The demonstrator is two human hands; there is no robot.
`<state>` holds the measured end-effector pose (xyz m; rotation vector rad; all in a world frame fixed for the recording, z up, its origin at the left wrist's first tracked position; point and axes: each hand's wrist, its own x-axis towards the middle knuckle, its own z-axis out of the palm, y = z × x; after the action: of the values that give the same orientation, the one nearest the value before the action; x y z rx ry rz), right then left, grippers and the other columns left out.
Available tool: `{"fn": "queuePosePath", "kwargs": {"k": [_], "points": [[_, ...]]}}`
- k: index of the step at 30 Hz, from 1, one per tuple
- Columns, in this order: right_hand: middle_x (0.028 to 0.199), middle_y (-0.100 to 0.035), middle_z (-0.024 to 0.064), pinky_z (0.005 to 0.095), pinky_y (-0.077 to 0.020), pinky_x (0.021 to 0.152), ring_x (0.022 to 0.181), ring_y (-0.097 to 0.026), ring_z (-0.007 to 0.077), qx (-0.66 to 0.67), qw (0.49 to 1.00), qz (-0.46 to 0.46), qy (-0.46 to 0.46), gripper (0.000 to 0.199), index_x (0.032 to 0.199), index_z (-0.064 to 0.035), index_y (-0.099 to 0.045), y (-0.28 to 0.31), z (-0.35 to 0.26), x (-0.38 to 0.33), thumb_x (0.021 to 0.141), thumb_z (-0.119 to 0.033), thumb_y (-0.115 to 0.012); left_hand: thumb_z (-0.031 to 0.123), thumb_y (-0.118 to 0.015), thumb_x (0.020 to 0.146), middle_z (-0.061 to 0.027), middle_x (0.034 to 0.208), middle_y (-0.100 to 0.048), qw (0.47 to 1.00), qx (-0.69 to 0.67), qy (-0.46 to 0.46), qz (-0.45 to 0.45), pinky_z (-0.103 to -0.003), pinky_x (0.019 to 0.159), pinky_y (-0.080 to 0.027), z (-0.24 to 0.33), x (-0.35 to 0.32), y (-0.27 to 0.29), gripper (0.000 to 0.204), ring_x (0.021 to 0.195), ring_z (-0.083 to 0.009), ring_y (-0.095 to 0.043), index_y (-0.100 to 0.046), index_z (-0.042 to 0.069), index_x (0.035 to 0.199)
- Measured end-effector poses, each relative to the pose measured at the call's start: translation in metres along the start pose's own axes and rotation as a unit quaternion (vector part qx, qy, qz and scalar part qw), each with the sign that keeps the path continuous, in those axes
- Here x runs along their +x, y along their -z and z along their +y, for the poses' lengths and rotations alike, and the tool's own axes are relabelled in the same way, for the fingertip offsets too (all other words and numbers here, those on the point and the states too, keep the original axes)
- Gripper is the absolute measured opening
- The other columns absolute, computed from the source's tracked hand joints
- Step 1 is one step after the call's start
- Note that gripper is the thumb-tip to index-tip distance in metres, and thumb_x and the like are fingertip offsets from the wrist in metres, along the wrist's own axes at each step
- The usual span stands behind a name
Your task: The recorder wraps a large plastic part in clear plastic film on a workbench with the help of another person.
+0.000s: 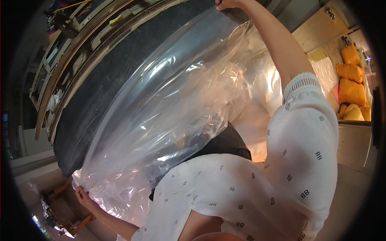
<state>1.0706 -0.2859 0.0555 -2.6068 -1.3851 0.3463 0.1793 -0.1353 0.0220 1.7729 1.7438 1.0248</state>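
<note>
We are stretching a large clear plastic bag [177, 108] over a big dark grey slab [120, 76], seemingly a foam or fabric-covered panel, that runs diagonally from the lower left to the upper middle of the view. Our left hand [82, 197] is pinching the bag's bunched lower edge, fingers closed on the crinkled film near the slab's lower corner. Our right hand [227, 4] is reaching up at the top edge of the view, gripping the upper rim of the bag against the slab's top end; its fingers are partly cut off, but they look clamped on the film.

We are judging the bag to be very light, thin and limp, glossy enough to slip between fingers, and easy to tear if snagged on a corner. It is holding no shape by itself, so we are taking it at the rim, gathered into a fold at two well-separated points. The slab looks bulky and fairly stiff, with a matt surface that probably drags against the film.

Behind the slab wooden frames [60, 60] are leaning, and orange cushions [350, 80] are stacked at the far right.
</note>
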Motion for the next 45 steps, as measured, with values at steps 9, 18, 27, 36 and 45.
{"fn": "queuePosePath", "kwargs": {"k": [9, 18, 27, 36, 45], "points": [[0.078, -0.065, 0.0052, 0.0351, -0.0466, 0.067, 0.075, -0.059, 0.0193, 0.017, 0.997, -0.055, 0.047, 0.016, 0.079, -0.0087, -0.066, 0.003, 0.004, 0.017, 0.072, -0.023, -0.068, 0.03, -0.062, 0.085, 0.0058, 0.096, -0.056, 0.976, -0.188, 0.108, 0.012, -0.023, 0.07, -0.035, -0.042, 0.031, 0.004, 0.021, 0.085, -0.0072, -0.049, -0.059, 0.017, 0.101], [0.073, -0.055, -0.0013, 0.0302, -0.0444, 0.066, 0.068, -0.053, 0.014, 0.568, 0.758, 0.314, 0.066, 0.015, 0.086, -0.0087, -0.055, 0.045, -0.106, -0.044, 0.08, -0.017, -0.065, 0.027, -0.055, 0.088, -0.0064, 0.12, -0.054, 0.936, -0.33, 0.024, 0.121, -0.031, 0.091, -0.04, 0.027, 0.187, 0.041, 0.04, 0.106, -0.0191, -0.051, -0.054, 0.003, 0.121], [0.074, -0.062, 0.0034, 0.0248, -0.0436, 0.065, 0.067, -0.055, 0.01, 0.462, 0.8, 0.375, 0.078, 0.015, 0.086, -0.0033, -0.059, -0.073, -0.038, 0.06, 0.08, -0.017, -0.061, 0.027, -0.064, 0.083, -0.0046, 0.101, -0.065, 0.993, -0.066, -0.048, 0.088, -0.023, 0.087, -0.04, -0.047, 0.302, -0.108, 0.031, 0.095, -0.0122, -0.056, -0.066, 0.003, 0.104], [0.084, -0.06, 0.0098, 0.0336, -0.0446, 0.074, 0.078, -0.058, 0.0234, 0.266, 0.875, 0.404, -0.003, 0.024, 0.084, -0.0037, -0.066, -0.062, -0.045, 0.086, 0.072, -0.024, -0.067, 0.02, -0.064, 0.083, -0.0058, 0.101, -0.064, 0.978, -0.201, -0.023, 0.053, -0.023, 0.088, -0.039, -0.036, 0.344, -0.126, 0.027, 0.095, -0.0129, -0.055, -0.065, 0.001, 0.103], [0.099, -0.049, 0.0176, 0.0368, -0.0406, 0.086, 0.093, -0.05, 0.0313, 0.218, 0.856, 0.468, -0.036, 0.033, 0.088, -0.0014, -0.054, -0.063, -0.06, 0.086, 0.07, -0.026, -0.066, 0.027, -0.065, 0.081, -0.0047, 0.093, -0.06, 0.993, -0.023, -0.037, 0.112, -0.025, 0.081, -0.04, -0.064, 0.374, -0.102, 0.032, 0.085, -0.0144, -0.053, -0.063, 0.001, 0.098]]}}
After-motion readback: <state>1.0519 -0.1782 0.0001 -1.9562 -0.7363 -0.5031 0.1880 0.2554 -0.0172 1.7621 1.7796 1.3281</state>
